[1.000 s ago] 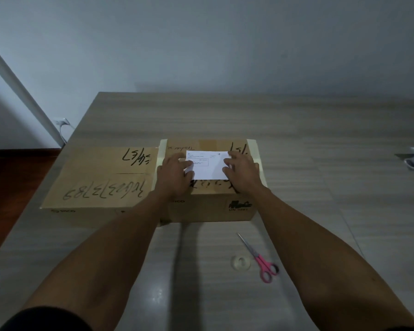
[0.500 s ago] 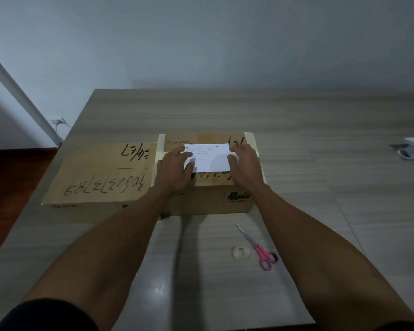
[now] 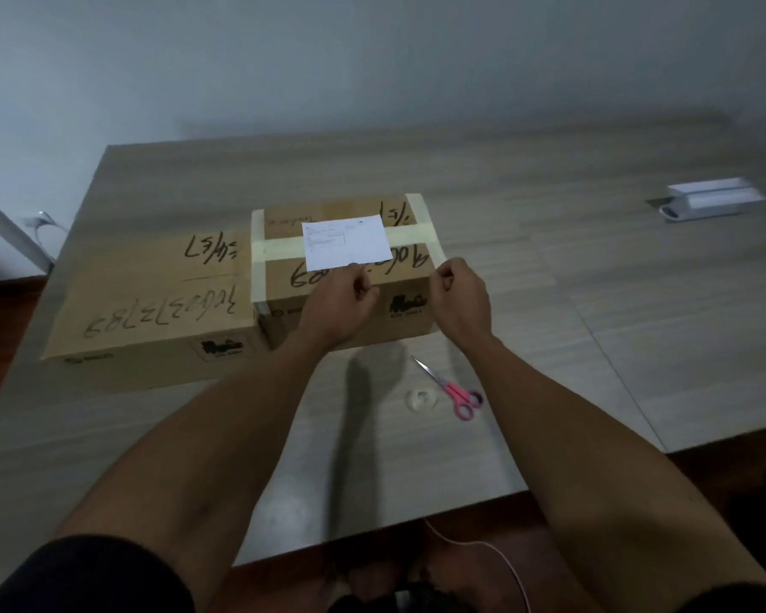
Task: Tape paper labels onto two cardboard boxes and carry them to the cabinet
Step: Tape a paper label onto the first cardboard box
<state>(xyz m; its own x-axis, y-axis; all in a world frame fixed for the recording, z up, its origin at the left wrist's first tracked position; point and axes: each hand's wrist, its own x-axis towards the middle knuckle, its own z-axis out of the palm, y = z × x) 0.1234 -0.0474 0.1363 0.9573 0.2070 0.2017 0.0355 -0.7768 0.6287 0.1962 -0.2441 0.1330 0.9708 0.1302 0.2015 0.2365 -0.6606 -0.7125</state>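
Two cardboard boxes stand side by side on the counter, touching, toward its left edge. The right-hand box is bound with pale tape bands; a white paper label lies flat on its top, over the crossing tape band, slightly skewed. The left-hand box is wider, with black handwriting on its top. Left hand is in front of the near top edge of the right-hand box, thumb and fingers pinched together just below the label's near edge; right hand is by that box's near right corner, fingers curled and pinched likewise. Whether a clear tape strip runs between the hands cannot be told. Hands are apart from each other. Nearer the counter's front edge lie a clear tape roll and pink-handled scissors, just beside each other. A white object sits toward the far right edge.
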